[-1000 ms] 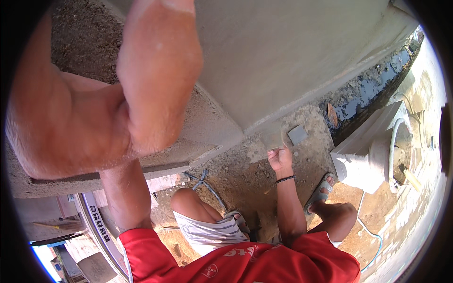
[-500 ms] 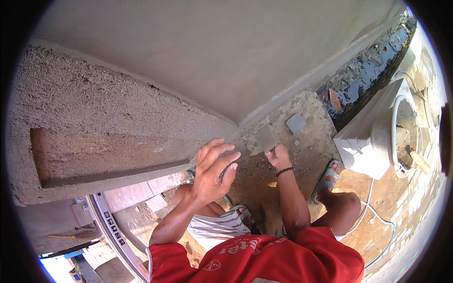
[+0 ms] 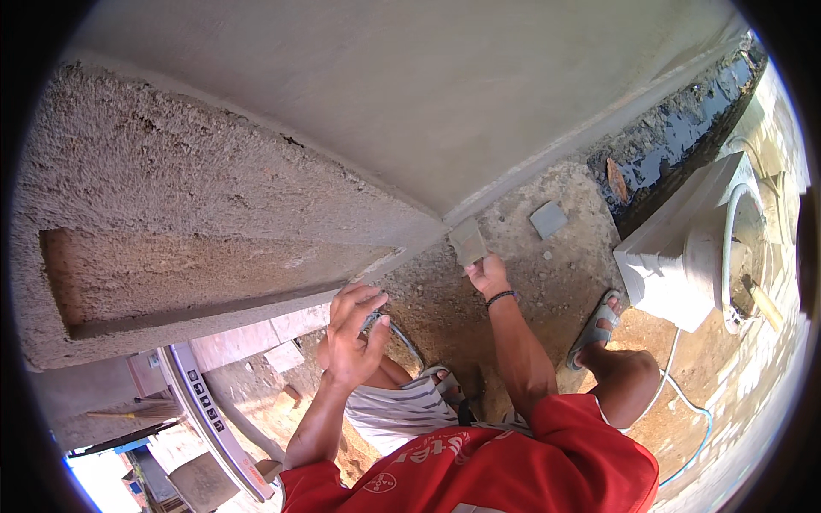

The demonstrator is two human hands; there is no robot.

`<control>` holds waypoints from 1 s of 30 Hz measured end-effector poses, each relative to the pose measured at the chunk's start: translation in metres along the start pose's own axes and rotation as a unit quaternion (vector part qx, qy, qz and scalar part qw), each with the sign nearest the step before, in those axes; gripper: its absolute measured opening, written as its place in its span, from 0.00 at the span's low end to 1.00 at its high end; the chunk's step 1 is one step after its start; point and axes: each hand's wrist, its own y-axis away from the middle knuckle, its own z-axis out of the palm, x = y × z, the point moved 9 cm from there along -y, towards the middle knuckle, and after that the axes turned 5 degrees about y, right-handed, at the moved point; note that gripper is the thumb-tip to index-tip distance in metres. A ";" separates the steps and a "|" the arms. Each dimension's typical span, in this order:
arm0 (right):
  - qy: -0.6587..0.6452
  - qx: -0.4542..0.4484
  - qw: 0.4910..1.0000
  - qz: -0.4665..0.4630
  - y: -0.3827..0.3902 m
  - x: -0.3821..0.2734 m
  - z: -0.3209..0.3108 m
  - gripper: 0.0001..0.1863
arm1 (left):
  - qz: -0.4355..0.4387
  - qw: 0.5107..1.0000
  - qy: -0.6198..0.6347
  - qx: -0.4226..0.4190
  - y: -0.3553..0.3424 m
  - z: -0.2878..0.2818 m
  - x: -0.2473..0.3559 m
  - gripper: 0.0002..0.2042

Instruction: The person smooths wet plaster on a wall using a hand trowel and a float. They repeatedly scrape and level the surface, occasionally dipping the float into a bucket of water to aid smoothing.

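Note:
In my right hand (image 3: 488,275) is a flat, square, grey-tan piece (image 3: 468,243), pinched along its near edge; its material is unclear. The piece lies close to the bottom corner of the smooth grey plastered wall (image 3: 410,94). My left hand (image 3: 352,332) is raised with bent, spread fingers and nothing visible in them. It is beside the lower edge of the rough cement wall (image 3: 197,205), which has a long recess (image 3: 214,282). Another square grey piece (image 3: 548,220) rests on the concrete ledge right of my right hand.
A pale, box-shaped container (image 3: 676,256) with a round rim stands at the right, a wooden handle (image 3: 764,306) by it. A hose (image 3: 705,415) curves over the ground. At lower left are a long spirit level (image 3: 201,410) and a broom (image 3: 145,412). Dark debris (image 3: 684,128) fills a trench.
My right hand has moved slightly left with the square piece, which now shows more clearly near the wall corner. My left hand has dropped down and left, away from the middle.

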 end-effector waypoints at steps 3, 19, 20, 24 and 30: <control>-0.004 -0.007 1.000 -0.016 0.002 -0.002 0.007 0.17 | 0.001 1.000 -0.001 0.006 -0.001 -0.004 0.000 0.13; 0.031 -0.045 0.997 -0.058 0.006 -0.013 0.009 0.17 | 0.062 0.997 -0.033 0.010 -0.021 -0.005 0.031 0.13; 0.024 -0.052 0.997 -0.060 0.011 -0.014 0.012 0.18 | 0.070 0.997 -0.034 0.014 -0.023 -0.005 0.034 0.12; 0.005 -0.075 0.995 -0.059 0.031 -0.020 0.024 0.20 | 0.120 0.991 -0.037 0.038 -0.032 -0.014 0.051 0.10; 0.010 -0.185 0.980 -0.065 0.072 -0.037 0.047 0.20 | 0.274 0.936 -0.156 0.155 -0.050 -0.071 0.105 0.13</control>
